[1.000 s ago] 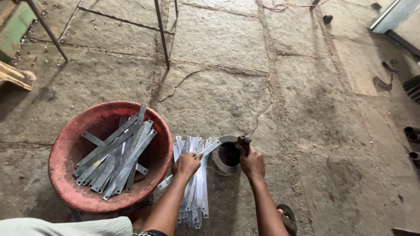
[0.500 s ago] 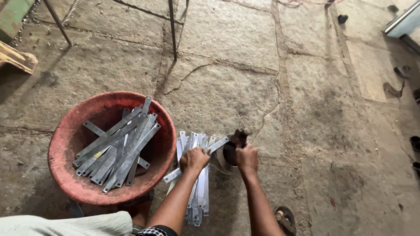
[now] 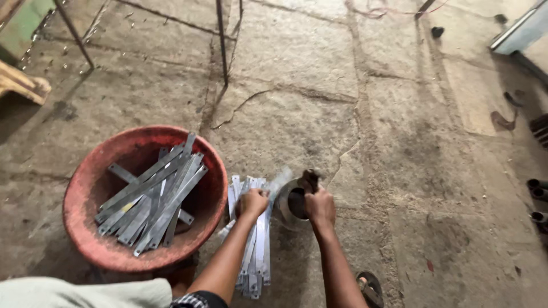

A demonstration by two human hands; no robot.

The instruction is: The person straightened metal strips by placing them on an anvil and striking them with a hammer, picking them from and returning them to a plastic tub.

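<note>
A person's left hand point(image 3: 253, 202) pinches one flat metal strip point(image 3: 278, 183), its blurred end over a small round tin point(image 3: 292, 202) on the stone floor point(image 3: 297, 68); the right hand point(image 3: 319, 206) is clenched on a dark-handled tool point(image 3: 311, 179). Beside the red basin point(image 3: 85, 245), steadying that strip low would likely serve best.

One red basin point(image 3: 85, 228) holding roughly a dozen flat metal strips point(image 3: 151, 199), a second pile of about ten strips point(image 3: 257, 245) on the floor, one small dark pot point(image 3: 291, 202), two hands, one sandal point(image 3: 371, 288).
</note>
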